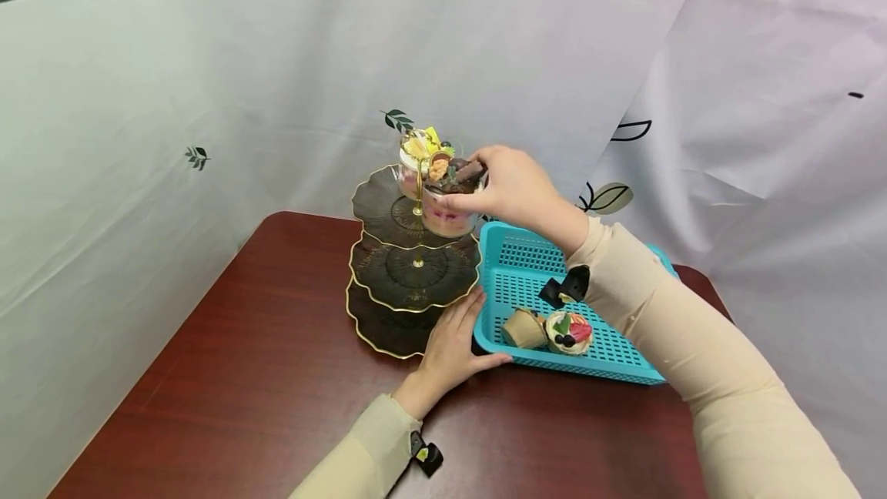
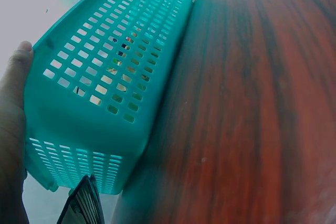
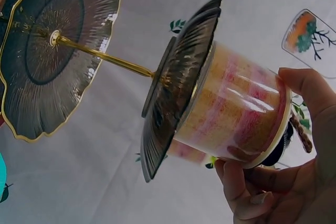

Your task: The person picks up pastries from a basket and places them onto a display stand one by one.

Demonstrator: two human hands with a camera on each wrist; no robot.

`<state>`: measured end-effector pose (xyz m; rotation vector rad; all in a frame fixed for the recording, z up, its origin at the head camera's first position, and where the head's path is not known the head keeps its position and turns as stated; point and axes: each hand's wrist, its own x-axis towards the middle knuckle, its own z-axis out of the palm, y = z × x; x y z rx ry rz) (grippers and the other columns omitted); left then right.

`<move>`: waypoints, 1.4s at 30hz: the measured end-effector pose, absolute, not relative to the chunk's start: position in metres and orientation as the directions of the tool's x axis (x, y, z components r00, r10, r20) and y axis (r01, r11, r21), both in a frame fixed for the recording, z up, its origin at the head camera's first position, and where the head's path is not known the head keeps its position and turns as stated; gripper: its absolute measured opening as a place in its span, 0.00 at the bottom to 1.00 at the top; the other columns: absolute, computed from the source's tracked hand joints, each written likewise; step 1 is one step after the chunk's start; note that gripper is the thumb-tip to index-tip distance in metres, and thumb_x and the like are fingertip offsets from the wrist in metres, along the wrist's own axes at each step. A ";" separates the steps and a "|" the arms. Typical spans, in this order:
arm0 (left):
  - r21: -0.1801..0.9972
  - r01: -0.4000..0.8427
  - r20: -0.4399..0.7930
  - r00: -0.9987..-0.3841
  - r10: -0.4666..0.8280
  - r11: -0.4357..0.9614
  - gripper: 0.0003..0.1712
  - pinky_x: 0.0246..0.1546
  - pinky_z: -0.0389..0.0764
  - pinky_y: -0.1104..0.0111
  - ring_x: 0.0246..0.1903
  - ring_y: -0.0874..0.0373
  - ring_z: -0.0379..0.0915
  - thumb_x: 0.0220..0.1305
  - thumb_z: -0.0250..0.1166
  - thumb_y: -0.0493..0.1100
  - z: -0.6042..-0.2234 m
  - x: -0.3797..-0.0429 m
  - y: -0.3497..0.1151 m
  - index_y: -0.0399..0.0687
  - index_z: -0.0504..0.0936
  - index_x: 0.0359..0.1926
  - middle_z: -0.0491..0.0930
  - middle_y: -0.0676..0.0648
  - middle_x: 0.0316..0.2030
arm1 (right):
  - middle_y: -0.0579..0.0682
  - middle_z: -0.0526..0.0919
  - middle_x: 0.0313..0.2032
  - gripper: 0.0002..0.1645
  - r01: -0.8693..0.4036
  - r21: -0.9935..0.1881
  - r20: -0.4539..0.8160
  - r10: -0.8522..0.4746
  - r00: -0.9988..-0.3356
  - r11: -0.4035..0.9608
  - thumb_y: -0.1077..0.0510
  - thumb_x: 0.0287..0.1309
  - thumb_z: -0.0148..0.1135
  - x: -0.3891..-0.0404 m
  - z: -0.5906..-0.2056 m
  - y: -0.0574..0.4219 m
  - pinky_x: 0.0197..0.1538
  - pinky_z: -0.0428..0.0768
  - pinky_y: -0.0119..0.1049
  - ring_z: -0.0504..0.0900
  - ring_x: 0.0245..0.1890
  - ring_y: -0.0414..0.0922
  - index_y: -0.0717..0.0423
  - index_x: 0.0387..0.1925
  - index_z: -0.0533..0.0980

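With our right hand [image 1: 516,185] we pinched the chocolate cup [image 1: 443,216] near its rim, thumb on one side and fingers on the other, so that grip was closed round it. The cup, banded pink and tan, was at the top plate [image 1: 374,202] of the stand [image 1: 418,262], at about 4 o'clock from the gold pole [image 1: 419,189]. Its base lay right against the plate, though we could not tell whether the plate bore its full weight. A yellow-topped cup [image 1: 412,182] stood on the same plate at 12 o'clock, behind the pole.

Our left grip was spread: the left hand [image 1: 449,341] lay between the stand and the turquoise basket [image 1: 520,287], fingers fairly straight along the basket's 9 o'clock side and thumb reaching round its 8 o'clock corner, touching it.

The basket sat on the brown counter [image 1: 277,345], at 4 o'clock from the stand. Inside, a tan cake [image 1: 523,329] lay tipped near 8 o'clock, and just beside it, near 6 o'clock, we saw a cream cake [image 1: 568,333] with a red berry and green leaf. A pale sheet [image 1: 242,60] hung beyond the counter at 12 o'clock.
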<state>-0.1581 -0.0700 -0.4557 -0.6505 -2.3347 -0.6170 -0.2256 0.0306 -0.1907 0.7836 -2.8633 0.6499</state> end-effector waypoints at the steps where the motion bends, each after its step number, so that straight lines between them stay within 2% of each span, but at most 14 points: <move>1: 0.260 0.587 0.677 -0.677 0.288 0.767 0.59 0.61 0.73 0.59 0.63 0.50 0.69 0.36 0.74 0.68 -0.456 -0.158 -0.070 0.37 0.69 0.65 0.70 0.42 0.65 | 0.45 0.84 0.45 0.31 -0.504 -0.375 0.209 -0.459 -0.863 0.778 0.34 0.47 0.68 -0.225 -0.191 0.030 0.35 0.78 0.38 0.81 0.34 0.41 0.48 0.47 0.80; 14: 0.267 0.602 0.690 -0.665 0.287 0.752 0.58 0.60 0.74 0.59 0.62 0.49 0.70 0.37 0.75 0.68 -0.455 -0.156 -0.068 0.38 0.70 0.65 0.71 0.42 0.64 | 0.45 0.81 0.47 0.31 -0.477 -0.370 0.214 -0.427 -0.879 0.797 0.31 0.46 0.67 -0.222 -0.200 0.022 0.32 0.76 0.38 0.78 0.35 0.42 0.44 0.46 0.81; 22: 0.264 0.601 0.694 -0.662 0.285 0.754 0.58 0.60 0.74 0.59 0.62 0.50 0.70 0.36 0.75 0.68 -0.456 -0.157 -0.067 0.37 0.71 0.64 0.71 0.42 0.64 | 0.43 0.79 0.38 0.31 -0.473 -0.354 0.219 -0.420 -0.881 0.807 0.29 0.44 0.67 -0.220 -0.203 0.019 0.29 0.73 0.37 0.74 0.32 0.43 0.41 0.46 0.81; 29: 0.240 0.597 0.707 -0.648 0.284 0.765 0.59 0.59 0.75 0.60 0.61 0.50 0.70 0.35 0.76 0.68 -0.457 -0.158 -0.068 0.38 0.70 0.64 0.71 0.43 0.64 | 0.42 0.78 0.37 0.33 -0.469 -0.357 0.214 -0.418 -0.883 0.808 0.26 0.44 0.65 -0.218 -0.204 0.017 0.27 0.73 0.37 0.74 0.30 0.42 0.39 0.47 0.80; 34: 0.243 0.601 0.714 -0.642 0.279 0.761 0.59 0.58 0.75 0.60 0.61 0.50 0.71 0.35 0.76 0.68 -0.457 -0.158 -0.067 0.39 0.70 0.65 0.72 0.42 0.64 | 0.44 0.78 0.36 0.35 -0.478 -0.351 0.221 -0.424 -0.878 0.805 0.26 0.44 0.64 -0.218 -0.205 0.019 0.28 0.73 0.37 0.75 0.30 0.43 0.41 0.48 0.79; 42: 0.251 0.603 0.716 -0.642 0.274 0.757 0.59 0.57 0.76 0.59 0.59 0.48 0.72 0.35 0.76 0.68 -0.458 -0.158 -0.066 0.39 0.70 0.65 0.72 0.41 0.63 | 0.44 0.83 0.42 0.40 -0.483 -0.336 0.224 -0.430 -0.875 0.808 0.27 0.45 0.65 -0.219 -0.208 0.023 0.35 0.78 0.39 0.80 0.37 0.42 0.49 0.51 0.78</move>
